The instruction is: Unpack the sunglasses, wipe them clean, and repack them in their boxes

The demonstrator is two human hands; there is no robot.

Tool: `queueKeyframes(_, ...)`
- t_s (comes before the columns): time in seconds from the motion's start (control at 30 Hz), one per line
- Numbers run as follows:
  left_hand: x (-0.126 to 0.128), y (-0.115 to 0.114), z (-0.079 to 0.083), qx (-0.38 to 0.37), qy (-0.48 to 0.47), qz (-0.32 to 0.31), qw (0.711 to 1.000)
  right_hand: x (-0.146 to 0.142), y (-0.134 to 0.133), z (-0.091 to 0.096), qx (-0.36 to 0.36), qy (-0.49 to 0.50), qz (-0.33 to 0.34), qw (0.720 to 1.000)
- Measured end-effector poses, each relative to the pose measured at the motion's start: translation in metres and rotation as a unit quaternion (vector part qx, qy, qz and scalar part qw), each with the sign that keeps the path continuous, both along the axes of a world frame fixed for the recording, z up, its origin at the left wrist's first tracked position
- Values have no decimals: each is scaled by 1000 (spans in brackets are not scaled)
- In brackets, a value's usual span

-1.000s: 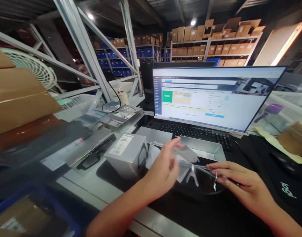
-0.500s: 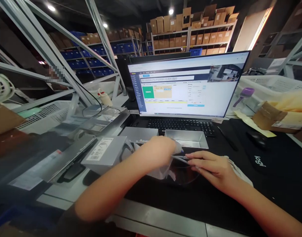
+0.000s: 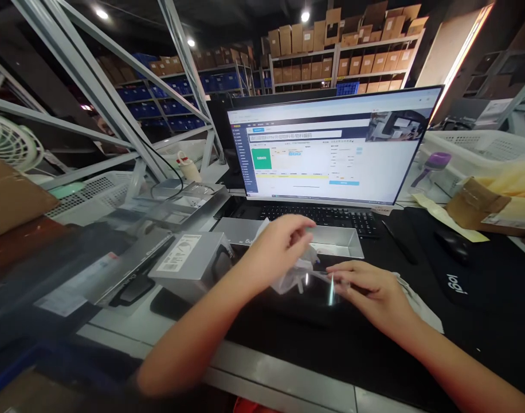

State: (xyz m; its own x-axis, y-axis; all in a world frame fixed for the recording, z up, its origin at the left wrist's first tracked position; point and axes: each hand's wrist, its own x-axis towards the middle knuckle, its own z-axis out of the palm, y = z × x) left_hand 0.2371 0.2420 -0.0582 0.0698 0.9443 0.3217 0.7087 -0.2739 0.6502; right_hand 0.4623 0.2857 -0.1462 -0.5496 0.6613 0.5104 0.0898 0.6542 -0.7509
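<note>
My right hand [image 3: 368, 287] pinches the thin arm of a pair of sunglasses [image 3: 331, 292], whose dark, glossy lens catches the light low over the black mat. Beside the lens lies crumpled clear plastic wrap [image 3: 286, 281], partly covered by my left forearm. Above the wrap, my left hand [image 3: 290, 235] is raised with loosely curled fingers and the thumb apart, and nothing shows in it. Behind the hands sits an open silver box [image 3: 337, 244]. A grey box [image 3: 236, 230] lies to its left. Under my right wrist is a pale cloth [image 3: 421, 304].
A monitor [image 3: 331, 155] and keyboard [image 3: 357, 223] stand behind the boxes. Left are a labelled silver box [image 3: 194, 264] and another box in plastic [image 3: 133, 275]. A black pen-like tool [image 3: 398, 241], a mouse [image 3: 451, 245] and a cardboard box [image 3: 473, 206] are right.
My left hand has lifted off the plastic wrap and its fingers have loosened. The lens has tilted and now shows a bright reflection. My right hand keeps its pinch on the sunglasses.
</note>
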Motion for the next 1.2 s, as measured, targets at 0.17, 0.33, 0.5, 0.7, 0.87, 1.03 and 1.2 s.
queueKeyframes(0.17, -1, -63, -43, 180, 10, 271, 946, -12, 2, -6, -245, 58, -9, 968)
queueKeyframes(0.33, 12, -71, -84, -2, 112, 310, 944, -22, -8, -17, -320, 79, 32, 944)
queueKeyframes(0.5, 17, -44, -89, 57, 183, 336, 922, -25, -21, -24, -296, 55, 48, 952)
queueKeyframes(0.7, 28, -45, -106, 211, 223, 199, 931, -26, -27, -26, -191, 51, 17, 980)
queueKeyframes(0.87, 28, -59, -120, 288, 238, 122, 920, -24, -27, -27, -94, 36, -21, 995)
queueKeyframes(1.03, 31, -67, -115, 318, 261, 89, 907, -16, -28, -21, 125, -33, -170, 977)
queueKeyframes(1.2, 60, -62, -100, 328, 250, -76, 908, -10, -26, -17, 208, -14, -207, 956)
